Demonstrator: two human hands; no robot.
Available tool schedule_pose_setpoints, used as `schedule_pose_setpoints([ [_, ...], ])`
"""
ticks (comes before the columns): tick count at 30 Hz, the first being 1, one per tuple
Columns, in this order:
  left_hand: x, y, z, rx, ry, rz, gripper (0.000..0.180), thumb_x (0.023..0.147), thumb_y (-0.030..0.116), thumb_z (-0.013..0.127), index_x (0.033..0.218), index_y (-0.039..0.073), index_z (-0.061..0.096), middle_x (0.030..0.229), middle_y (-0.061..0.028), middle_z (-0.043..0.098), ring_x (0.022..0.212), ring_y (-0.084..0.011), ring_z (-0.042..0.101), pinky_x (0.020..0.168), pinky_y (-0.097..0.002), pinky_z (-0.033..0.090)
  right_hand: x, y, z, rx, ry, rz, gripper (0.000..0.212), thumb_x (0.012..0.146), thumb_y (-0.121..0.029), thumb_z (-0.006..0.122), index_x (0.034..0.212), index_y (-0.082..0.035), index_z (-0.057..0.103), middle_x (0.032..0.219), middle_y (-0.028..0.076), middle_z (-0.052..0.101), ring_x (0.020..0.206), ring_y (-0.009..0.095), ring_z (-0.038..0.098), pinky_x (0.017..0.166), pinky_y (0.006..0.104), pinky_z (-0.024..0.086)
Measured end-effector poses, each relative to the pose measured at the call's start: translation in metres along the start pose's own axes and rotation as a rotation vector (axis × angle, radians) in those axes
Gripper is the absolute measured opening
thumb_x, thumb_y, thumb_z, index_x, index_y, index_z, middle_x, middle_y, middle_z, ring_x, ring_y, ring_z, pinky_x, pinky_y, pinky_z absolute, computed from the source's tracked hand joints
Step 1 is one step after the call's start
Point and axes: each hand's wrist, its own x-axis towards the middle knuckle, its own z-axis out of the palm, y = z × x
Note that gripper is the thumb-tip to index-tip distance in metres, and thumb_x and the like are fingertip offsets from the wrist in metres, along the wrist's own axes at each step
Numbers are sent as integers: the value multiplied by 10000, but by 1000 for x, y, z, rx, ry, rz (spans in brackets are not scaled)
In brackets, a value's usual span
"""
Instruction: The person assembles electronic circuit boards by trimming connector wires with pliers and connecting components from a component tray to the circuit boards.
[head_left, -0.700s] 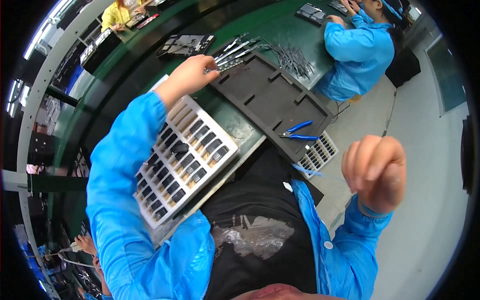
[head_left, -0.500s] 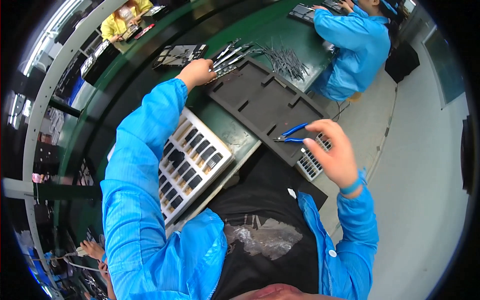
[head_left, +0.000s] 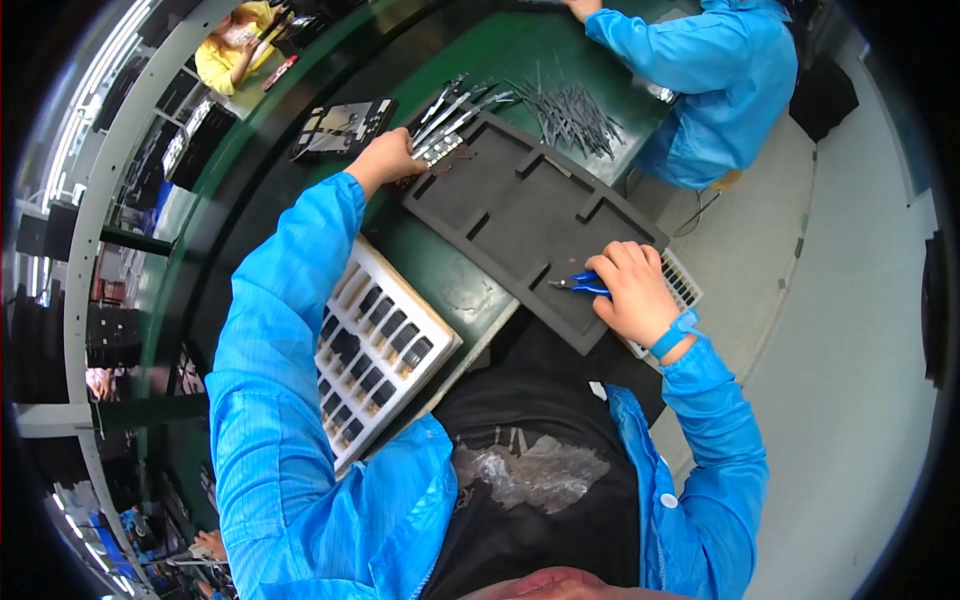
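My left hand [head_left: 388, 160] is closed at the near end of a light strip with a row of holes [head_left: 438, 150]. It is just above the far left corner of a dark grey foam tray [head_left: 525, 205]. Beside that strip fan out several long silvery strips [head_left: 470, 108]. My right hand [head_left: 638, 292] is wrapped round the blue handles of small side cutters [head_left: 580, 284]. The cutters are over the tray's near right part, jaws pointing left. My palm and fingers hide most of the handles.
A white foam tray [head_left: 440, 335] of small black parts is left of my body. Another parts tray [head_left: 683, 280] lies behind my right hand. Thin dark strips [head_left: 575, 120] are heaped beyond the grey tray. A device [head_left: 345, 128] lies back left. A co-worker in blue [head_left: 735, 100] is at far right.
My right hand has come down and closed on the side cutters, which lay in the tray. My left hand stays by the strips. The co-worker at far right has shifted.
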Motion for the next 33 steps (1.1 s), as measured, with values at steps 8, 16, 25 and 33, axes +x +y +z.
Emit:
schedule_pose_setpoints([
  [8, -7, 11, -12, -184, -50, 67, 333, 746, 263, 782, 931, 31, 630, 857, -140, 661, 801, -270, 644, 753, -365, 505, 2, 10, 10, 16, 48, 22, 361, 677, -99, 754, 990, -85, 573, 963, 86, 513, 992, 285, 517, 855, 396, 389],
  [16, -18, 4, -50, -183, 105, 163, 245, 822, 245, 696, 894, 23, 621, 769, -142, 633, 724, -260, 613, 684, -379, 486, 5, 6, 10, 434, 330, 149, 205, 883, -116, 652, 1022, -25, 532, 997, 159, 528, 898, 396, 535, 800, 443, 433],
  [25, -114, 78, -134, -325, -4, 316, 213, 847, 203, 711, 861, 17, 608, 651, 4, 552, 624, -82, 521, 594, -268, 437, 17, -15, -41, 678, 528, 224, 312, 871, -172, 735, 1046, -24, 523, 860, 114, 567, 733, 227, 550, 701, 317, 475],
  [33, -183, 154, -119, -304, -350, 706, 175, 759, 103, 758, 847, 6, 641, 705, -73, 612, 648, -141, 572, 602, -290, 455, 23, -67, -74, 691, 226, -76, 299, 807, -81, 773, 989, -35, 541, 983, 91, 640, 868, 184, 596, 782, 327, 481],
])
